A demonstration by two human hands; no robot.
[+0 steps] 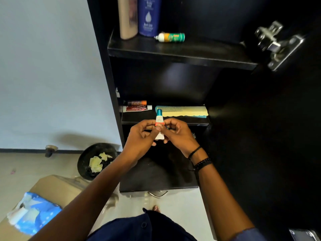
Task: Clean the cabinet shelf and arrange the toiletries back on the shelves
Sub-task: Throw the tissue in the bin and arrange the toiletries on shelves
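A small white tube with a teal cap (159, 119) stands upright between both hands in front of the black cabinet. My left hand (140, 136) pinches its lower part with thumb and fingers. My right hand (177, 134) curls round it from the right. Behind it, the middle shelf (191, 121) carries a yellow and teal comb (182, 111), a red and white tube (137, 108) and a small orange-capped tube (137, 102). On the upper shelf (182, 55) stand a beige bottle (127, 18) and a blue bottle (148, 16), with a green can (171, 37) lying on its side.
The open cabinet door (269, 136) fills the right, with a metal hinge (276, 44). A black bin (97, 160) holding crumpled yellowish paper sits on the floor at left. A cardboard box (52, 192) with a blue and white pack (33, 214) lies at lower left.
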